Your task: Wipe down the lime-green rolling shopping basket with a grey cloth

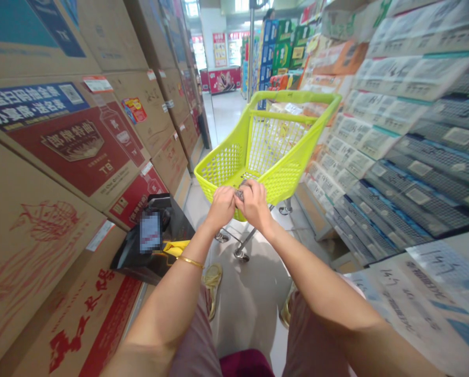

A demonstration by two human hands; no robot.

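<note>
A lime-green plastic shopping cart (276,157) stands in the aisle right in front of me, its basket looking empty. My left hand (222,205) and my right hand (254,203) sit side by side at the cart's near edge, both with fingers curled round its grey handle (240,194), which barely shows between them. A thin gold bangle (190,261) circles my left wrist. My legs and shoes show below the arms.
Stacked cardboard cartons (81,152) wall the left side. Shelves of boxed goods (407,136) line the right. A black device with a yellow part (156,238) rests on the left cartons near my left forearm. The pale floor (226,112) runs ahead towards a red display.
</note>
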